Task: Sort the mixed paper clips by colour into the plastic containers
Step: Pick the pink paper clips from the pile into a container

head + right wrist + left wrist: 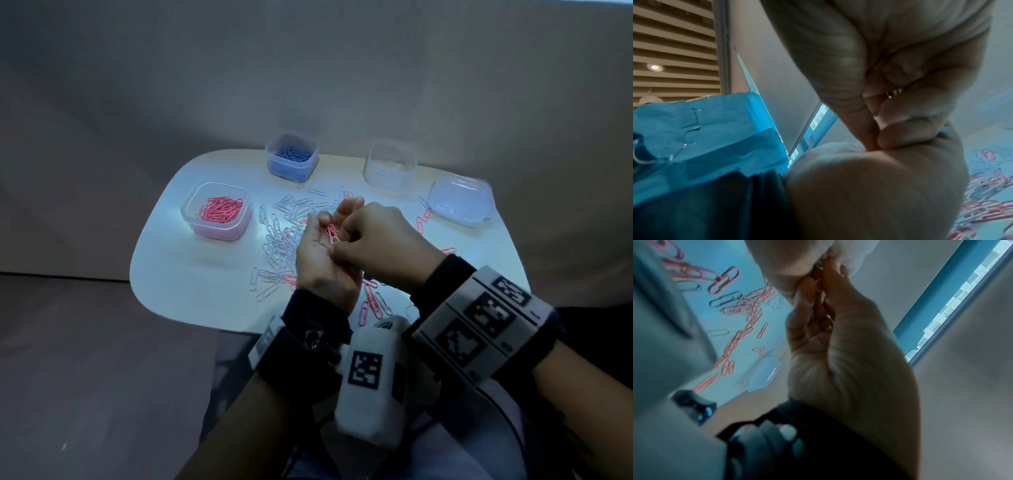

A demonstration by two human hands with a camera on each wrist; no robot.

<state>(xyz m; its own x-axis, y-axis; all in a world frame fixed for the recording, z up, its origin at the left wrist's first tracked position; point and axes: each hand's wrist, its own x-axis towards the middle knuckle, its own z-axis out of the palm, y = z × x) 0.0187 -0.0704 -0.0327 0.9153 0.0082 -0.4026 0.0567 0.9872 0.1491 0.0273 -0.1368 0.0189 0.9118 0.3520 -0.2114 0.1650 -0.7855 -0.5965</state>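
Note:
My left hand (320, 253) is held palm up over the white table (191, 274), its fingers loosely curled round a small bunch of pink paper clips (331, 233). In the left wrist view the pink paper clips (823, 305) lie between its fingers and thumb. My right hand (342, 241) reaches into that palm, thumb and forefinger pinched together on one pink clip. The right wrist view shows the right hand (876, 141) with those two tips pressed against the left palm (879, 186); the clip is mostly hidden there. A mixed pile of white and pink clips (282, 240) lies just left of the hands.
A tub of pink clips (217, 209) stands at the left, a tub of blue clips (292, 156) at the back, an empty clear tub (389, 164) at the back right. A lid (460, 202) lies at the right. Loose pink clips (371, 301) lie near the front edge.

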